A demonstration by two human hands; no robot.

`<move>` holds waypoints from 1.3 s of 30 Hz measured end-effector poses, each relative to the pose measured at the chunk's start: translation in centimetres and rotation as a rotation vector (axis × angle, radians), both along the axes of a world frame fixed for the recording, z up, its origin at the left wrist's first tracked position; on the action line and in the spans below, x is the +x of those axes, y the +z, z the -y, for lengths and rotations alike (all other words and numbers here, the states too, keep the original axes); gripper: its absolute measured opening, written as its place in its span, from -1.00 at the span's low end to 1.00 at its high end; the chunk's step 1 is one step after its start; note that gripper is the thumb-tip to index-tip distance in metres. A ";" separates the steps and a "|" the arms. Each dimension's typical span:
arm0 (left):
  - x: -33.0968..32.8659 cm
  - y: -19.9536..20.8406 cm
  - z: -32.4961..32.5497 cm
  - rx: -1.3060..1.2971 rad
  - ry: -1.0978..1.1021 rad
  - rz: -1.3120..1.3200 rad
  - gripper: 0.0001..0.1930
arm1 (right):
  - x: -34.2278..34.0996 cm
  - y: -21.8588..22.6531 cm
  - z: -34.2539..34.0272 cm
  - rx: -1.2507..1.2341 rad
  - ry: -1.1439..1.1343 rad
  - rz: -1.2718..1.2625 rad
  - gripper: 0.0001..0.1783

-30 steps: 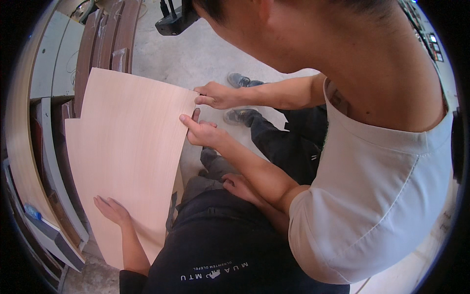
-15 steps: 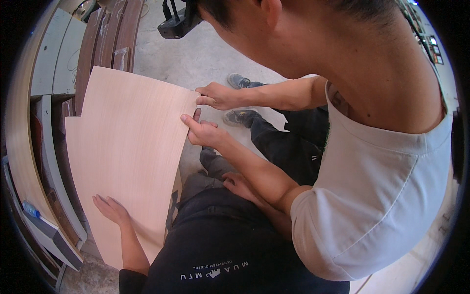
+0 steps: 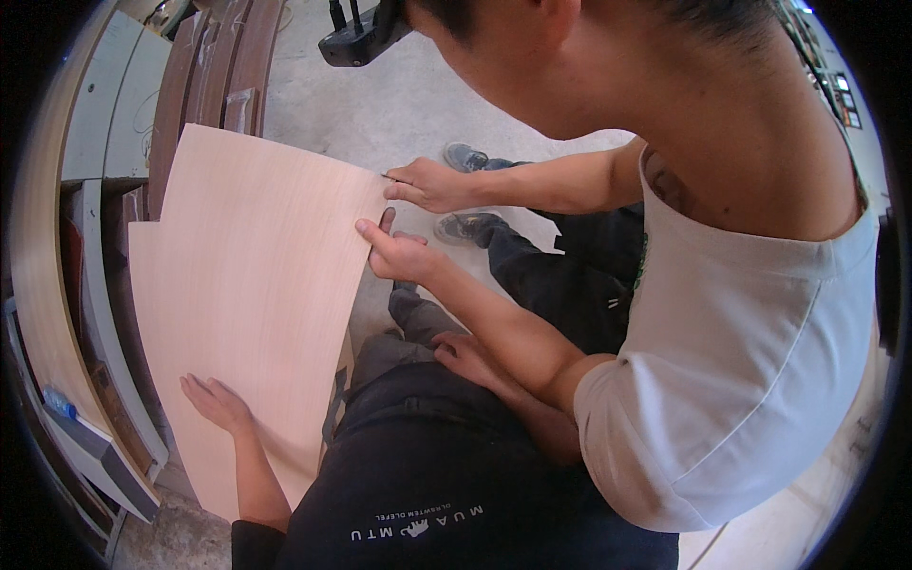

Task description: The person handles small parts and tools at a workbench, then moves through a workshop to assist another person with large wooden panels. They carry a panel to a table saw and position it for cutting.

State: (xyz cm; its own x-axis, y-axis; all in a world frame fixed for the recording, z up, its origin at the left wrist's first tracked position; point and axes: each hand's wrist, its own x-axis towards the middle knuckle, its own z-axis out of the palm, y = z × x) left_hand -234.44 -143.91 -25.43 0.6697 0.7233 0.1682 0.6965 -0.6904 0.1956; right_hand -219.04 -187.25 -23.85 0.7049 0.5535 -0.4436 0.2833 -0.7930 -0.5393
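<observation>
The left hand (image 3: 217, 403) lay flat, fingers spread, on the pale wood veneer sheet (image 3: 249, 285) leaning before the person. The right hand (image 3: 463, 356) rested on the thigh, its grip unclear. A co-worker's hands (image 3: 404, 255) pinched the sheet's right edge; a blue bottle (image 3: 59, 405) lay at the left.

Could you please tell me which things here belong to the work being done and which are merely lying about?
In the work:
- pale pink-beige thin veneer sheet
- left hand, flat on the sheet
- right hand, off the sheet
- co-worker's hands at the sheet's right edge

Lying about:
- dark brown boards on the floor
- small blue bottle
</observation>
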 end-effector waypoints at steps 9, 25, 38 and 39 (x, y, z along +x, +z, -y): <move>0.4 0.4 0.4 -0.023 0.024 -0.004 -0.49 | -3.3 -0.8 1.7 0.110 -0.323 -0.349 -0.61; 0.9 1.0 0.9 -0.035 0.020 0.009 -0.48 | -1.6 1.6 0.9 0.047 -0.326 -0.525 -0.56; 0.9 1.0 0.9 -0.044 0.025 0.024 -0.48 | -2.1 0.9 1.1 0.058 -0.311 -0.520 -0.59; 0.9 1.0 0.9 -0.046 0.032 0.009 -0.48 | -2.2 0.9 1.1 0.043 -0.313 -0.530 -0.59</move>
State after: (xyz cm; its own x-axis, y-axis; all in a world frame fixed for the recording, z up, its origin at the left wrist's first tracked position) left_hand -233.56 -144.78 -24.44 0.6447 0.7513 0.1407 0.7160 -0.6581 0.2331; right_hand -221.19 -188.32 -23.00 0.5269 0.3809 -0.7598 -0.2749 -0.7695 -0.5764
